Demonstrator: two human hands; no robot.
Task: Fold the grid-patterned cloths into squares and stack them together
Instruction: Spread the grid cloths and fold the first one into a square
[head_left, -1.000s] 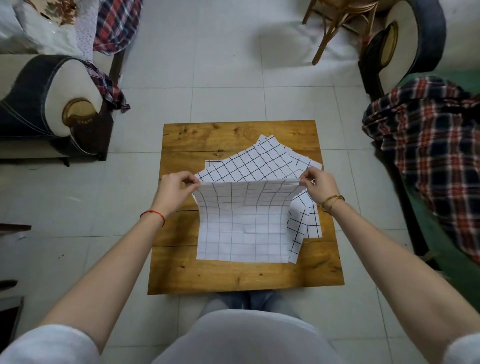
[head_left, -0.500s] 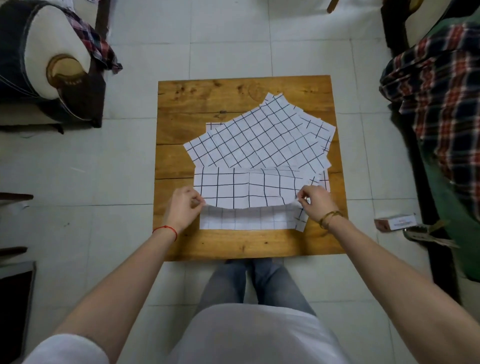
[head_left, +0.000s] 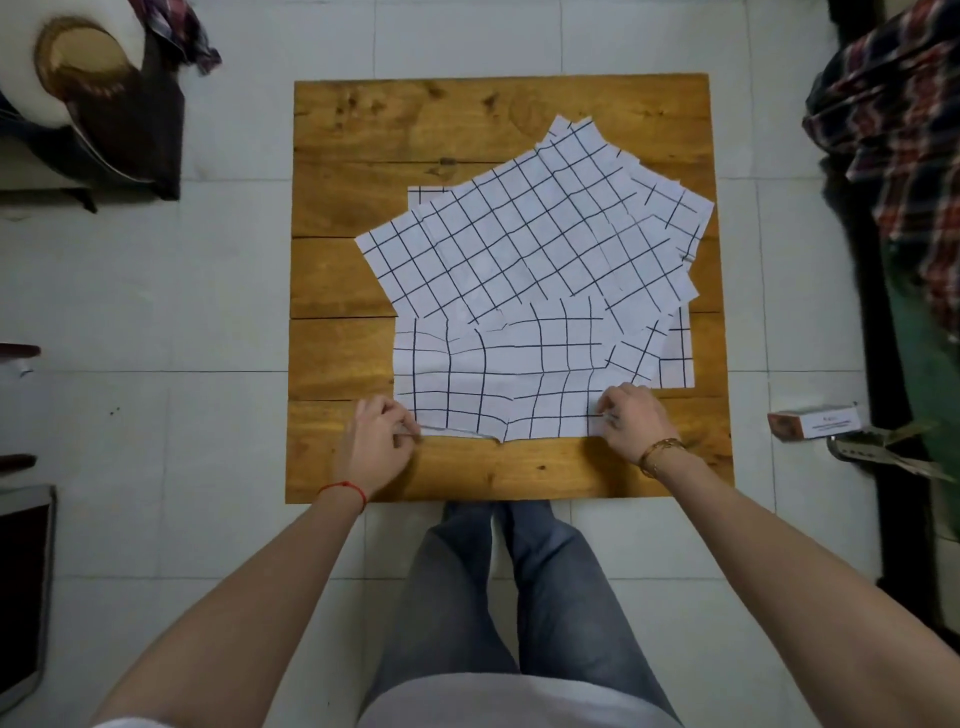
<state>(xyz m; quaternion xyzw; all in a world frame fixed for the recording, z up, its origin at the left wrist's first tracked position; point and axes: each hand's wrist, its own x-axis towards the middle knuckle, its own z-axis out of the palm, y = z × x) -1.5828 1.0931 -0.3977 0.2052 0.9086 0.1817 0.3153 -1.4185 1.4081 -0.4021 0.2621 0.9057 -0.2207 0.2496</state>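
Far edge of white black-grid cloth (head_left: 498, 384) now pulled down to near edge, at 6 o'clock on square wooden table (head_left: 363, 140). Left hand (head_left: 376, 441) and right hand (head_left: 631, 418) each pinch a near corner. First fold nearly done; fanned grid cloths (head_left: 524, 244) at 12 o'clock seem unfolded, nothing stacked.

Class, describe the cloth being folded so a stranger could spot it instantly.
On the wooden table, look at the near edge. The folded grid cloth there is pinched at its corners by the left hand and right hand. Unlike the tilted cloths behind, it lies square.
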